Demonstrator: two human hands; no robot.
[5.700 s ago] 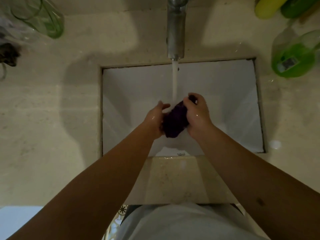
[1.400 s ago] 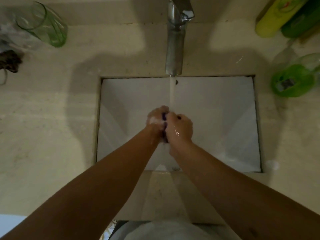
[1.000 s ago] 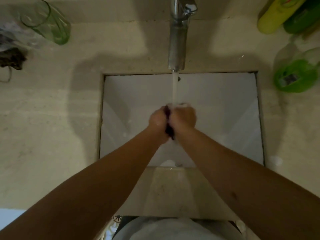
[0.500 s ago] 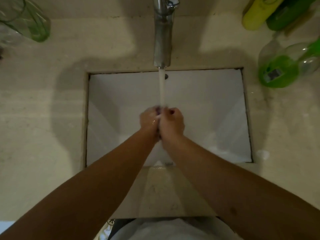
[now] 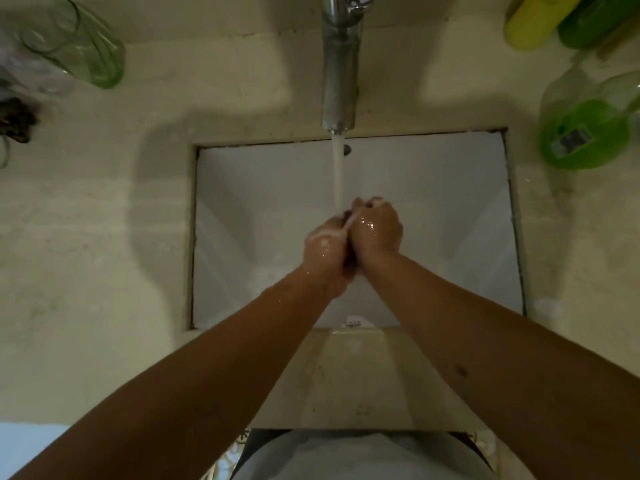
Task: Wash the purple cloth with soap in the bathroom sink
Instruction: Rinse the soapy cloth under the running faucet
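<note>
Head view: my left hand (image 5: 323,252) and right hand (image 5: 375,230) are pressed together over the sink (image 5: 242,188), both closed around the purple cloth (image 5: 347,213), which shows only as a dark sliver between them. Water (image 5: 337,168) from the tap (image 5: 339,71) lands on my soapy hands.

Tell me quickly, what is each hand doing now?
Left hand: closed on the bunched dark purple cloth, soapy.
Right hand: closed on the same cloth, under the running water stream.
</note>
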